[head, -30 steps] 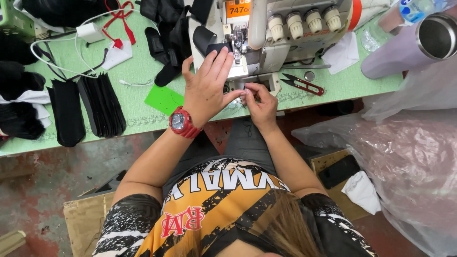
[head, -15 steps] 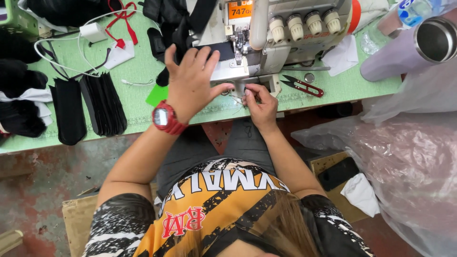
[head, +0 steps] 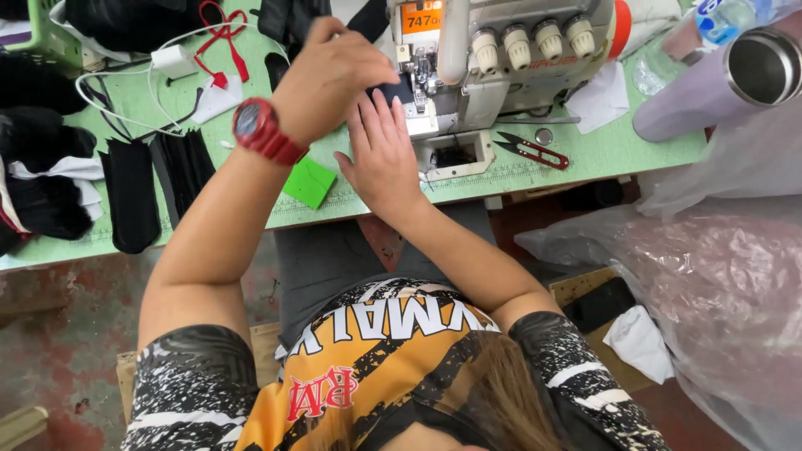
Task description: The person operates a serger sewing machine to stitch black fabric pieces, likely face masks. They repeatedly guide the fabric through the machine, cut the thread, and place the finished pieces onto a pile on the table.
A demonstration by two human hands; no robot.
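My left hand [head: 334, 75], with a red watch [head: 257, 127] on its wrist, is raised over the bed of a grey sewing machine [head: 501, 50]. Its fingers curl down onto a black fabric piece [head: 399, 90] by the presser foot. My right hand [head: 384, 154] lies flat just below it on the green table [head: 585, 159]. Its fingers are stretched toward the machine, and their tips touch the edge of the black piece. Most of that piece is hidden under my left hand.
Red-handled snips [head: 535, 150] lie right of the machine and a green card [head: 309, 182] lies near the table edge. Black fabric pieces [head: 159, 179] are stacked at left, near a white charger and cable [head: 171, 60]. A steel cup [head: 764, 67] and a plastic bag [head: 718, 276] are on the right.
My left hand has moved up from lying flat on the table to the machine bed, its fingers now curled. My right hand has shifted left from the small opening and flattened out.
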